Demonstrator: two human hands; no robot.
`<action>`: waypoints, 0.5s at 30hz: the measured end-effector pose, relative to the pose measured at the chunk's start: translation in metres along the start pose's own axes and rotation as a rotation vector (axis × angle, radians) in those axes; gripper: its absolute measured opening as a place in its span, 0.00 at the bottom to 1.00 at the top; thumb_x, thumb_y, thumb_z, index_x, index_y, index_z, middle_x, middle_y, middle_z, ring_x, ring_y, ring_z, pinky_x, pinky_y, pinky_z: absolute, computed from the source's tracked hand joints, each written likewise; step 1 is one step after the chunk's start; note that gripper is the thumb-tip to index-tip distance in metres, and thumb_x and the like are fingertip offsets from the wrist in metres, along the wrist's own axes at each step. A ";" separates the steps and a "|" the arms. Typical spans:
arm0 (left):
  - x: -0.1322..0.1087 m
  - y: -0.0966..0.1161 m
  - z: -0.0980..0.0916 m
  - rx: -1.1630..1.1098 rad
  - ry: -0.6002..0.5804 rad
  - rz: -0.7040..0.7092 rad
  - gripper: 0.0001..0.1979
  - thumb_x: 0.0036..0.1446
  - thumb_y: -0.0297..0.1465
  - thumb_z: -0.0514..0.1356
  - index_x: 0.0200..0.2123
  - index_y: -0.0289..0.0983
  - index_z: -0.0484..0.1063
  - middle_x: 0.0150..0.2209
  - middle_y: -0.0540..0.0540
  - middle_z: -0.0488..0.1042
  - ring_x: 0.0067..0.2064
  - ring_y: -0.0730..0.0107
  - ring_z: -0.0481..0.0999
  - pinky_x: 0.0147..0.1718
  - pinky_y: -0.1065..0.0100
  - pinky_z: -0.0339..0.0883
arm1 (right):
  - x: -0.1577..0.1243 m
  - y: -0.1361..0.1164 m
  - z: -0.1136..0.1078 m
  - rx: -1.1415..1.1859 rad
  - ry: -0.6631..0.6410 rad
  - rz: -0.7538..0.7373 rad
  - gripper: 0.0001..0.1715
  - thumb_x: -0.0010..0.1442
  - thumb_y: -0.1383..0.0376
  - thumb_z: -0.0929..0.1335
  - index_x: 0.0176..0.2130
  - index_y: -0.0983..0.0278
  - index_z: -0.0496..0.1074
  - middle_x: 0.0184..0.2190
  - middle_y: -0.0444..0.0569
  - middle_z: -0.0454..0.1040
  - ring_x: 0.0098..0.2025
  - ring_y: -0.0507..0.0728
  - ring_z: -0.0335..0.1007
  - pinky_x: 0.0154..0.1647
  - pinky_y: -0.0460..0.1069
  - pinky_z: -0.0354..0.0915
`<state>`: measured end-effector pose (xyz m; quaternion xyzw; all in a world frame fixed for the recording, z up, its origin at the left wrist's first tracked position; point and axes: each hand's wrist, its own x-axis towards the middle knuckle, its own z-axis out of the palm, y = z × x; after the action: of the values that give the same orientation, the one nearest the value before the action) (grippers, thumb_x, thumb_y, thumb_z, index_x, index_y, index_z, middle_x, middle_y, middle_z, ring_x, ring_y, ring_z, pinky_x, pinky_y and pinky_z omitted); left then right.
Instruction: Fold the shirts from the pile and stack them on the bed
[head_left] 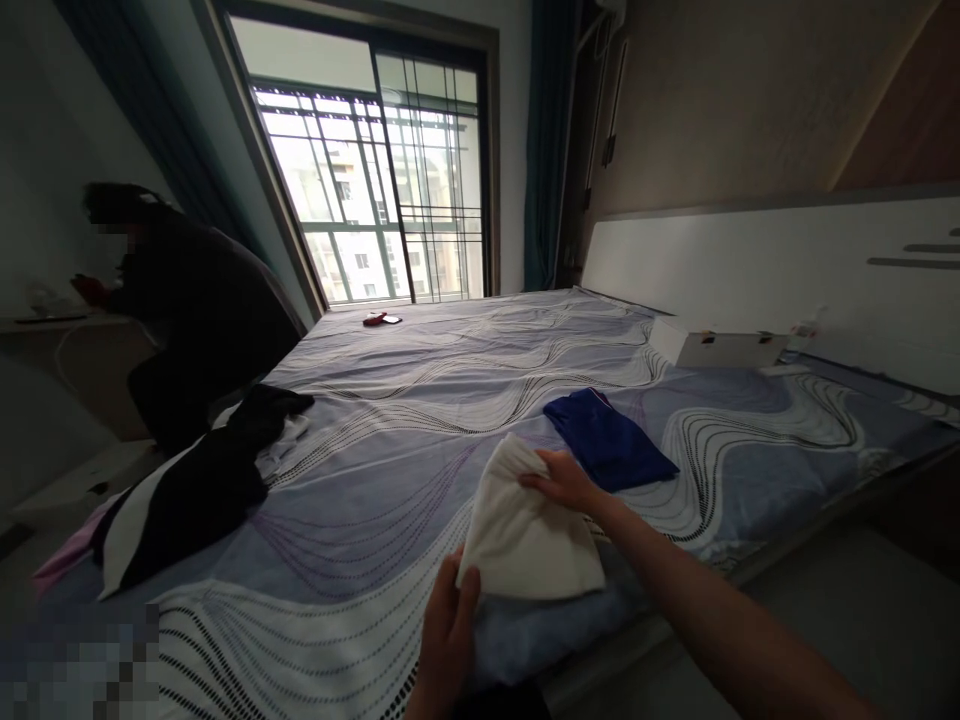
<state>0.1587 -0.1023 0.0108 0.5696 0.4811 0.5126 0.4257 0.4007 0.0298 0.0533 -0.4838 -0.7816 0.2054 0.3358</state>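
In the head view, we find both of the wearer's hands engaged on one item, a white folded garment (pixel 529 535), at the near edge of a bed, in front of the wearer. The left hand (pixel 448 625) grasps its lower left corner, thumb laid on top and the other fingers partly hidden by the cloth. The right hand (pixel 564 480) grips the upper right edge between thumb and bent fingers, drawing the cloth into small creases. We cannot tell how much of the garment's underside bears on the bed, nor what type of garment it is.

Just beyond the right hand we record a blue folded garment (pixel 611 440), lying flat on the patterned bedsheet (pixel 390 490), which is grey-blue with wavy white bands and dotted lines. Toward the headboard (pixel 742 245) stands a white box (pixel 724 348), with a small bottle (pixel 805 328) near its right end.

On the left side of the bed we note a heap of black and white clothing (pixel 191 500), a pink cloth (pixel 75 545) at its lower end. A phone (pixel 391 320) and a red object (pixel 373 320) lie together near the window (pixel 360 180). At far left, a second person (pixel 202 285) in dark clothing bends toward a table (pixel 124 350).
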 end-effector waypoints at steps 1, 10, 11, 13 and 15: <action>0.005 0.014 0.004 -0.027 0.006 0.032 0.18 0.62 0.49 0.55 0.38 0.41 0.70 0.48 0.42 0.78 0.49 0.60 0.75 0.49 0.61 0.70 | -0.015 0.000 -0.015 0.028 0.099 0.036 0.18 0.59 0.49 0.69 0.34 0.62 0.74 0.28 0.45 0.77 0.31 0.56 0.71 0.34 0.48 0.64; 0.128 0.111 0.121 -0.253 -0.109 0.114 0.20 0.61 0.53 0.56 0.35 0.41 0.63 0.21 0.57 0.62 0.21 0.78 0.60 0.21 0.76 0.56 | -0.065 0.032 -0.144 0.064 0.618 0.341 0.30 0.54 0.44 0.71 0.42 0.65 0.77 0.34 0.49 0.80 0.35 0.61 0.74 0.35 0.50 0.69; 0.150 0.110 0.138 -0.264 -0.118 0.085 0.21 0.61 0.54 0.54 0.37 0.41 0.63 0.22 0.57 0.64 0.21 0.77 0.61 0.21 0.75 0.58 | -0.052 0.045 -0.154 0.050 0.628 0.349 0.31 0.55 0.44 0.70 0.44 0.66 0.77 0.36 0.50 0.81 0.37 0.61 0.75 0.36 0.51 0.69; 0.187 0.097 0.166 -0.209 -0.079 0.043 0.23 0.64 0.55 0.48 0.45 0.41 0.63 0.28 0.52 0.73 0.25 0.73 0.71 0.26 0.71 0.66 | -0.020 0.075 -0.170 -0.027 0.601 0.385 0.31 0.58 0.46 0.67 0.47 0.69 0.76 0.41 0.54 0.81 0.41 0.62 0.75 0.40 0.51 0.69; 0.209 0.068 0.186 -0.037 -0.019 0.072 0.27 0.67 0.52 0.38 0.54 0.42 0.61 0.45 0.42 0.79 0.41 0.68 0.79 0.39 0.64 0.73 | 0.012 0.110 -0.177 -0.175 0.491 0.475 0.29 0.62 0.51 0.65 0.51 0.70 0.74 0.46 0.58 0.80 0.46 0.62 0.75 0.44 0.51 0.69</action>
<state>0.3534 0.0928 0.0925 0.5836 0.4464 0.5310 0.4221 0.5930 0.0892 0.1087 -0.7140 -0.5579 0.0873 0.4139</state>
